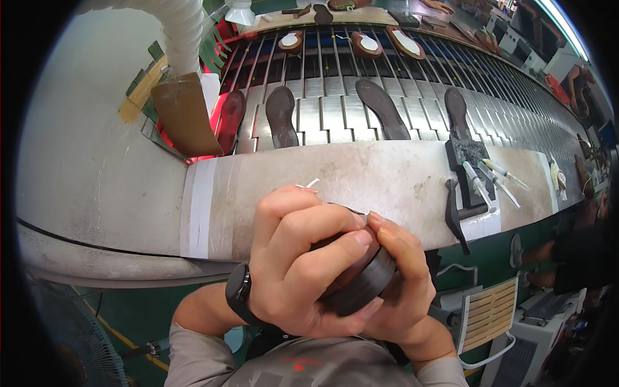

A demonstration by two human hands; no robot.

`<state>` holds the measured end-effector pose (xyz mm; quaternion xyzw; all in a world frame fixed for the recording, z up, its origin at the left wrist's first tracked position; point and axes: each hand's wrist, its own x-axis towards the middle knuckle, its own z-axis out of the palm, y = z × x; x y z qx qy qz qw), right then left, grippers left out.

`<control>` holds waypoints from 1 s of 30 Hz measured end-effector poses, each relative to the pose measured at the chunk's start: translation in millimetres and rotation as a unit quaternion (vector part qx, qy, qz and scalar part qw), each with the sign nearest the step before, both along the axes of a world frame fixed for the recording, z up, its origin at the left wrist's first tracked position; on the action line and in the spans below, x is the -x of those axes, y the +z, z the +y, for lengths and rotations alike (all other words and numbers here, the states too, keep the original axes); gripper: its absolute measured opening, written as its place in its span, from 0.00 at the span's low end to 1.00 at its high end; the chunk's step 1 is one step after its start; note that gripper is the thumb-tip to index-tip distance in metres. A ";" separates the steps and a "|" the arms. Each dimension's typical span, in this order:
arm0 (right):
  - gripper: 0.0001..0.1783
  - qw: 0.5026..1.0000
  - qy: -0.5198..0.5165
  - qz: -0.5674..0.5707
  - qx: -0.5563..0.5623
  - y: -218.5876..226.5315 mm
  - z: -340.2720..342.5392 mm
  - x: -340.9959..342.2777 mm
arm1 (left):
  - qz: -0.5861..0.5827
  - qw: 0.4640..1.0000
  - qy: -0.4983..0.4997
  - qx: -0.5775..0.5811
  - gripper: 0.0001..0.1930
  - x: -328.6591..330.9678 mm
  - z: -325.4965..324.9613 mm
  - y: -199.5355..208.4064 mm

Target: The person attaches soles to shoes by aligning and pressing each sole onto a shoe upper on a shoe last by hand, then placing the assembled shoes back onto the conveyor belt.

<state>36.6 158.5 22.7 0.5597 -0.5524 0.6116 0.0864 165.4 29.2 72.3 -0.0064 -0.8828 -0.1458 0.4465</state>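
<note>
Both hands hold a brown shoe (pixel 364 280) close in front of my body, its thick dark heel end facing me. My left hand (pixel 300 258) wraps over it from the left, fingers bent across the top, a watch on the wrist. From the right, my right hand (pixel 409 284) grips it, with its thumb and fingers pressed near the edge where sole and upper meet. Most of the shoe is hidden under the fingers. Just beyond my left hand, a small white tip (pixel 313 183) sticks up over the bench (pixel 258 200).
A hammer (pixel 454 216) and several syringes (pixel 493 184) lie on a dark block at the bench's right. Beyond, dark soles (pixel 382 109) and upturned shoes (pixel 406 44) rest on a slatted conveyor (pixel 329 119). A bent brown board (pixel 184 116) and white hose (pixel 184 32) stand left.
</note>
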 end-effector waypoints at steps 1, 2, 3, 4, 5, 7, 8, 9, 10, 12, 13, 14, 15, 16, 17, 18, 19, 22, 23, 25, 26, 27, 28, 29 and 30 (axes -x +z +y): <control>0.36 1.000 0.000 0.014 -0.004 -0.9 1.3 -1.0 | -0.023 1.000 0.001 -0.015 0.36 -5.8 2.2 1.8; 0.36 1.000 0.001 0.028 -0.009 -1.6 2.0 -2.1 | -0.046 0.998 0.003 -0.031 0.35 -10.0 4.8 4.0; 0.36 1.000 0.002 0.025 -0.009 -1.7 1.9 -3.1 | -0.049 0.998 0.004 -0.031 0.35 -11.9 8.1 7.5; 0.36 0.999 0.002 0.032 -0.008 -2.0 2.5 -4.5 | -0.066 0.997 0.025 -0.031 0.34 -13.7 12.5 10.9; 0.36 0.999 0.002 0.038 -0.007 -2.1 3.1 -6.0 | -0.083 0.995 0.046 -0.030 0.33 -15.8 16.2 13.1; 0.36 0.999 0.011 0.037 -0.010 -1.4 3.8 -8.8 | -0.094 0.993 0.059 -0.030 0.32 -22.0 19.8 14.3; 0.35 0.999 0.018 0.041 -0.011 -1.4 3.9 -10.9 | -0.100 0.992 0.070 -0.028 0.31 -25.8 20.6 13.8; 0.35 0.999 0.019 0.039 -0.014 -2.2 4.0 -13.7 | -0.102 0.992 0.070 -0.031 0.31 -30.6 20.7 12.0; 0.35 0.999 0.023 0.041 -0.018 -3.4 4.4 -15.3 | -0.105 0.992 0.068 -0.028 0.30 -35.0 21.8 9.5; 0.34 0.998 0.029 0.041 -0.022 -4.8 5.7 -18.6 | -0.110 0.991 0.068 -0.026 0.30 -41.9 25.3 5.5; 0.35 0.998 0.031 0.045 -0.025 -5.1 6.7 -19.9 | -0.107 0.991 0.072 -0.032 0.29 -44.2 27.2 3.9; 0.35 0.998 0.032 0.048 -0.027 -5.6 7.5 -21.0 | -0.104 0.991 0.077 -0.039 0.29 -46.2 28.8 3.1; 0.35 0.998 0.034 0.047 -0.029 -6.8 7.5 -20.9 | -0.106 0.990 0.078 -0.041 0.29 -48.7 30.1 3.4; 0.36 0.997 0.052 0.047 -0.029 -8.3 6.9 -20.6 | -0.116 0.989 0.079 -0.044 0.28 -51.7 30.9 5.6; 0.38 0.996 0.070 0.048 -0.030 -9.7 6.3 -19.6 | -0.126 0.988 0.079 -0.048 0.28 -55.1 31.6 6.6; 0.38 0.996 0.071 0.045 -0.034 -10.6 6.0 -16.7 | -0.129 0.987 0.080 -0.052 0.28 -58.8 32.0 4.2; 0.40 0.992 0.100 0.044 -0.066 -13.0 5.3 -12.6 | -0.120 0.988 0.080 -0.061 0.28 -64.3 31.8 -1.6; 0.45 0.978 0.162 0.018 -0.132 -26.4 6.1 4.1 | -0.120 0.987 0.084 -0.071 0.30 -86.4 28.0 -36.0; 0.44 0.974 0.155 0.049 -0.157 -29.6 6.7 10.2 | -0.076 0.990 0.090 -0.076 0.31 -91.2 28.4 -53.5; 0.41 0.967 0.132 0.100 -0.192 -33.7 3.9 20.6 | -0.028 0.991 0.099 -0.085 0.33 -95.0 27.4 -90.4; 0.41 0.963 0.124 0.127 -0.204 -37.6 -0.8 25.5 | 0.001 0.989 0.097 -0.114 0.35 -91.5 26.7 -116.9; 0.40 0.958 0.109 0.150 -0.220 -41.2 -4.4 32.7 | -0.012 0.984 0.096 -0.152 0.34 -81.3 24.7 -133.2; 0.38 0.951 0.090 0.175 -0.239 -41.7 -6.0 40.1 | -0.021 0.977 0.090 -0.193 0.34 -69.8 21.6 -145.5; 0.36 0.946 0.074 0.204 -0.239 -46.2 -10.3 46.4 | -0.042 0.971 0.085 -0.220 0.34 -61.4 16.4 -159.4; 0.34 0.941 0.058 0.232 -0.239 -50.6 -12.4 50.9 | -0.062 0.964 0.079 -0.247 0.34 -54.5 13.1 -170.1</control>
